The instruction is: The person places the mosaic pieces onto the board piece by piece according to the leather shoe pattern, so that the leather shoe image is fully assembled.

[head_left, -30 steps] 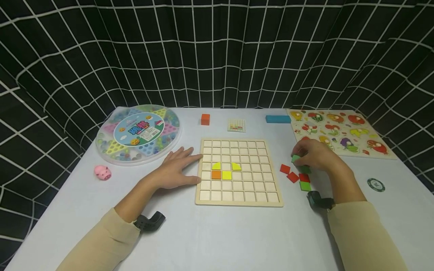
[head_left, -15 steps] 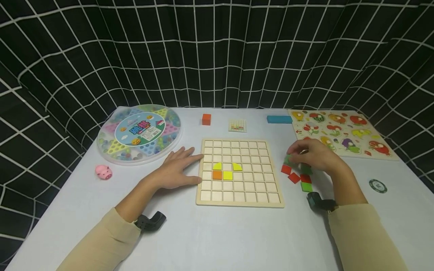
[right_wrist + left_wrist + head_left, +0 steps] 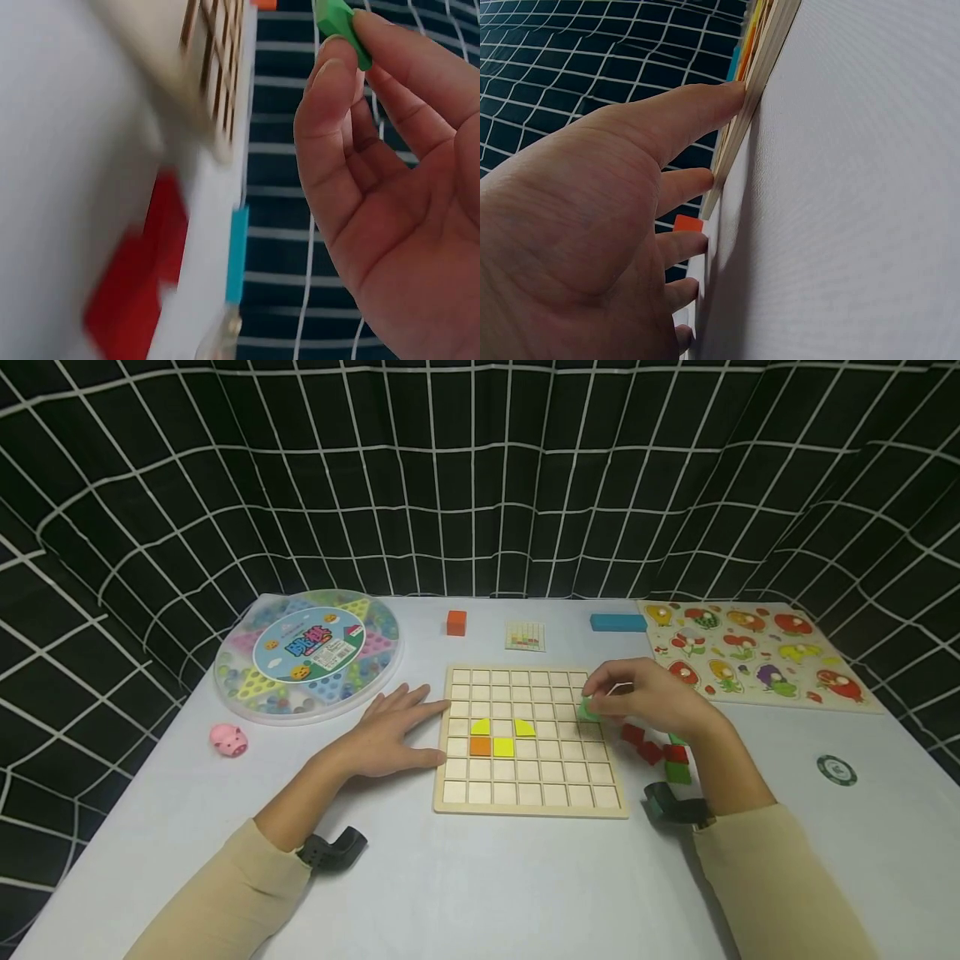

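Head view: on the white table [image 3: 480,885] lies one wooden grid board [image 3: 527,771]. Right of it are three red tiles [image 3: 649,753] and two green tiles [image 3: 678,772], with one round chip [image 3: 836,770] well apart. In the board sit one orange square [image 3: 481,747], one yellow square [image 3: 504,747] and, a row farther, two yellow rounded pieces [image 3: 525,728]. The left hand [image 3: 386,739] has straight fingers, thumb and forefinger touching the board's left edge; the right hand [image 3: 652,697] pinches one green piece [image 3: 335,19] over its right side. Farther: one marble game [image 3: 309,647], one fruit puzzle [image 3: 753,652], one card [image 3: 525,636], one blue block [image 3: 618,622], one orange cube [image 3: 456,622].
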`<state>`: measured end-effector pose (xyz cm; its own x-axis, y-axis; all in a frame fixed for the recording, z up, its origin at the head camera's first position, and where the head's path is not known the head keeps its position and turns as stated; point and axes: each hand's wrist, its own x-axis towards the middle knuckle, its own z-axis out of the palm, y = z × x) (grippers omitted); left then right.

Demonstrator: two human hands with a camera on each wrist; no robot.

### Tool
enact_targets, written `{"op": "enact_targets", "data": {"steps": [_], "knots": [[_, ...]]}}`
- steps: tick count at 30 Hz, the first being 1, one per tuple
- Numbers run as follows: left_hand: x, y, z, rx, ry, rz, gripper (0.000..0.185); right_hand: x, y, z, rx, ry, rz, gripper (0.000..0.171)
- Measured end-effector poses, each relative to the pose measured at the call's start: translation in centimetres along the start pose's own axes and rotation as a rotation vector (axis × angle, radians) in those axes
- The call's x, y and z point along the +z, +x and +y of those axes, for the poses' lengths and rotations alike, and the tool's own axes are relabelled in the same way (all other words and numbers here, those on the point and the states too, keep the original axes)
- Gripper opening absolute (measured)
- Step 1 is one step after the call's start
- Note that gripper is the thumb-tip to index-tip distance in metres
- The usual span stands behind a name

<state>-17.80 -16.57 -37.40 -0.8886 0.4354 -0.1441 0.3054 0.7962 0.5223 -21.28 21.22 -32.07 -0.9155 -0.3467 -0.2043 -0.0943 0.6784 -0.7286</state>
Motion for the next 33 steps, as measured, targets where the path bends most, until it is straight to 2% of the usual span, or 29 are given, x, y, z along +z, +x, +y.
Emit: {"op": "enact_targets", "data": {"steps": [12,22,28,33], "knots": [[0.0,-0.1,0.0,0.005,-0.009,0.002,0.080,4.7,1.9,-4.4,-0.113,0.099,-0.186,0.010],[-0.3,-0.4,0.1,-0.002,-0.021,-0.005,0.080,7.3,2.6,-6.6,-0.184,0.077,-0.278,0.007],[-0.3,-0.4,0.0,0.003,-0.023,-0.004,0.080,8.8,3.0,-7.5,-0.155,0.063,-0.337,0.011],[-0.3,-0.4,0.0,0.009,-0.019,-0.006,0.080,9.5,3.2,-7.8,-0.151,-0.015,-0.355,0.017]]}}
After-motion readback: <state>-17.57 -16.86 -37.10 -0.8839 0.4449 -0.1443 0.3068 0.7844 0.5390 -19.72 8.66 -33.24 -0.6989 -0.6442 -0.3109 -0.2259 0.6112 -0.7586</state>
